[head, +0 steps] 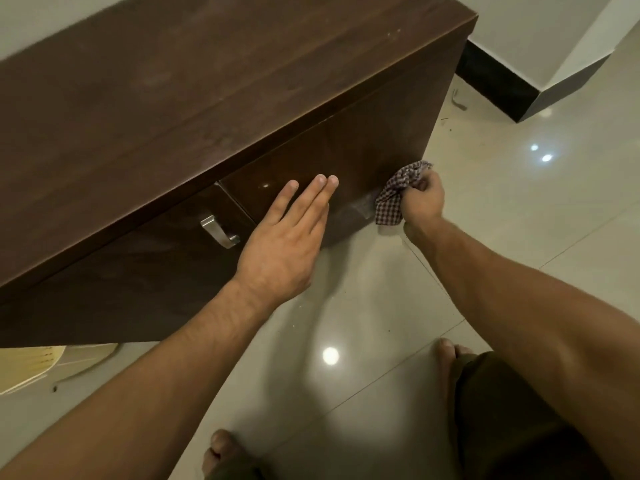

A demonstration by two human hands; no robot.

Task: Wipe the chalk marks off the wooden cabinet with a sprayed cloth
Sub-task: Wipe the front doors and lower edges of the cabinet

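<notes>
Checked cloth [394, 195] bunched in right hand [420, 199] | against cabinet [363, 157] door

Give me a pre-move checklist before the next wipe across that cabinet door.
1. Checked cloth gripped in right hand: ok.
2. Cloth against the cabinet door, near its lower right corner: ok.
3. Left hand flat on the door, bracing it: ok.
4. Whitish smear beside the cloth is not wiped off: not ok.
5. Cloth damp from spraying: cannot tell.
6. Metal handle clear of the wiping path, left of both hands: ok.
</notes>
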